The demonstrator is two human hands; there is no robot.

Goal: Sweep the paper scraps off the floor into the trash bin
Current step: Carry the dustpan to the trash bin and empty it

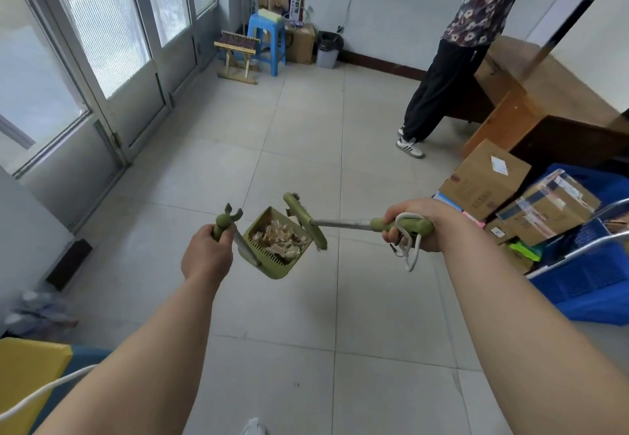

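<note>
Pale tiled floor (306,148); left hand (206,257) grips the olive-green plastic dustpan (272,247) of tan paper scraps (280,238) at centre, right hand (413,227) clasps the green broom (308,227); tilting could spill scraps before reaching the upper-centre grey trash bin (328,50).

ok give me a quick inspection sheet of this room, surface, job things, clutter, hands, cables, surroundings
surface: pale tiled floor, no loose scraps seen on the open tiles.
job's things: green dustpan holds a heap of paper scraps; green broom head sits beside the pan's rim; grey trash bin stands by the far wall.
clutter: cardboard boxes and a blue crate at right; crumpled bag at left.
grippers: left hand grips the dustpan handle; right hand grips the broom handle.
cables: white cord loops off the broom grip; white cable at lower left.
surroundings: glass doors at left, blue stool, wooden desk, a second person standing by it.
</note>
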